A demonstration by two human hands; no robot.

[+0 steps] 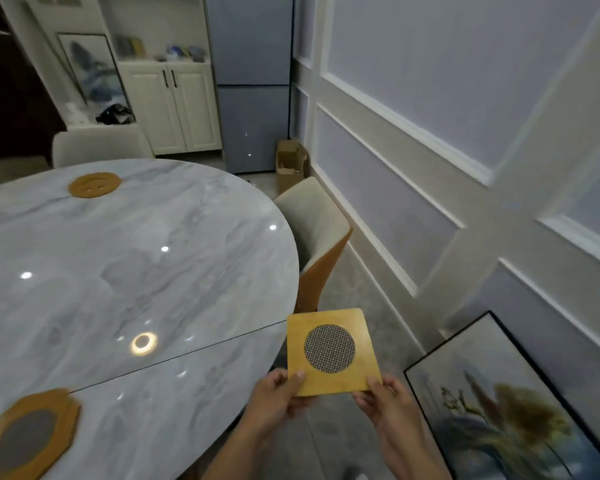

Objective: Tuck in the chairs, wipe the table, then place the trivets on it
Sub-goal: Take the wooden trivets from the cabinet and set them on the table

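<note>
Single head-worn wide-angle view, angled forward and down. Close over the round grey marble table (129,258) edge at left; pale panelled wall (447,109) runs along the right

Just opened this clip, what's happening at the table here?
A person is setting out trivets. Both hands, left hand and right hand, hold a square wooden trivet with a mesh centre by its near edge, just off the rim of the marble table. Two trivets already lie on it: a round one at the far side and an octagonal one near the front. Two chairs sit close against the table.
</note>
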